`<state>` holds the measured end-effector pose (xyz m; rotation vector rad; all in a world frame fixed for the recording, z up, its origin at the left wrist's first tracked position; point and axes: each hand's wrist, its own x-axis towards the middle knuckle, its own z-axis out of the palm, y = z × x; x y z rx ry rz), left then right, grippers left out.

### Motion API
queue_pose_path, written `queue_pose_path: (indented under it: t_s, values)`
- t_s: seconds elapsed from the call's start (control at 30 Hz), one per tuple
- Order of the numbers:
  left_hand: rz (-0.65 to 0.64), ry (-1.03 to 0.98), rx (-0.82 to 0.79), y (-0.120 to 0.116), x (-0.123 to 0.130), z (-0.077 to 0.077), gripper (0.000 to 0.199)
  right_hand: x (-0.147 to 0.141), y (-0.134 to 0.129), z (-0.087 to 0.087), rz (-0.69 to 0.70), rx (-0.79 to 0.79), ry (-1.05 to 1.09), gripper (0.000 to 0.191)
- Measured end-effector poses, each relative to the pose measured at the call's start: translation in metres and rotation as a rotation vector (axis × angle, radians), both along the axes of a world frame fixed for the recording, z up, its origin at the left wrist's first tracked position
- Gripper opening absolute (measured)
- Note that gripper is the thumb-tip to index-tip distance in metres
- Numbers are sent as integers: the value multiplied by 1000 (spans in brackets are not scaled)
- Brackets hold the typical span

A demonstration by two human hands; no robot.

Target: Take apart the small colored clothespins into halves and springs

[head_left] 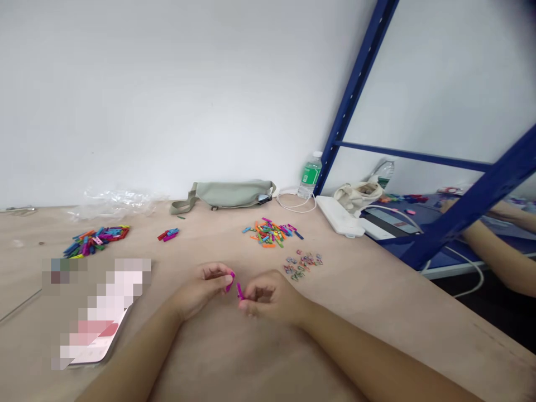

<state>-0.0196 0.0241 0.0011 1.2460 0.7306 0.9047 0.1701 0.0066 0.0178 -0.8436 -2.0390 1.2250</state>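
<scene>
My left hand (pixel 211 285) pinches a purple clothespin half (pixel 230 282) between thumb and fingers. Close beside it, my right hand (pixel 268 296) grips another purple clothespin piece (pixel 240 291); whether a spring sits on it is too small to tell. A small gap separates the two pieces. Ahead of my right hand lie a scatter of small metal clothespin springs (pixel 302 265) and, behind them, a pile of loose coloured clothespin halves (pixel 272 231). A few small clothespins (pixel 168 234) lie ahead of my left hand. Farther left is a bigger heap of coloured clothespins (pixel 94 241).
A partly blurred phone (pixel 98 340) lies at left. Along the wall are clear plastic wrapping (pixel 113 205), a grey-green pouch (pixel 234 194) and a water bottle (pixel 310 174). A white box (pixel 340 216) and blue rack post (pixel 473 198) stand right. Another person's arm (pixel 498 254) is beyond.
</scene>
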Motion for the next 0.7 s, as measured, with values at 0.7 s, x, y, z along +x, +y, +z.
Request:
queue_pose_path:
  t_s: [0.7]
  values:
    - [-11,54,-8,-3,5,-2,19,-1,7,-7,-44,-125,71,27]
